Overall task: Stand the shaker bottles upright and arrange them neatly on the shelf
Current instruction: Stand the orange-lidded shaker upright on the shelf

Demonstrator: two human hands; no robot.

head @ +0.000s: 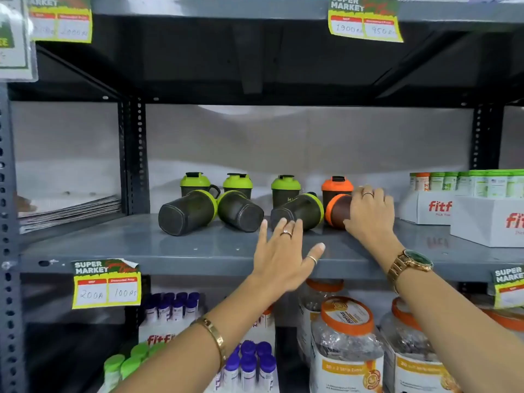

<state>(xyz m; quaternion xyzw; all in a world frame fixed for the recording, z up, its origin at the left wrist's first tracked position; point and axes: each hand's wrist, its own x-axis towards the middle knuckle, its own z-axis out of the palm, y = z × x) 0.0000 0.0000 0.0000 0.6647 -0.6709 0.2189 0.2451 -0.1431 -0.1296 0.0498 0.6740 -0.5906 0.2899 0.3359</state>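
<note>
Shelf (113, 245): grey steel; eight shakers sit mid-shelf, four upright at the back, four tipped over in front.
Back row: three green-lidded shakers and an orange-lidded one (336, 186), all standing.
Fallen: green-lidded shakers at left (185, 212), centre-left (241, 211) and centre-right (296, 211), bases toward us; the orange shaker (337, 209) lies rightmost.
Right hand (370, 214): fingers (368, 194) curled over the orange shaker's body, touching it; whether they grip firmly I cannot tell.
Left hand (285, 256): fingers spread wide, holding nothing, tips just at the centre-right shaker's base.
Handling: looks like empty, stiff plastic, so probably light and not fragile; the smooth round bodies could roll or slip.
Where to hold: around the mid-body, tilting the base down; the lids may pop, so best avoided.
Risk: boxes (487, 219) sit near on the right; upright shakers just behind could get knocked.
</note>
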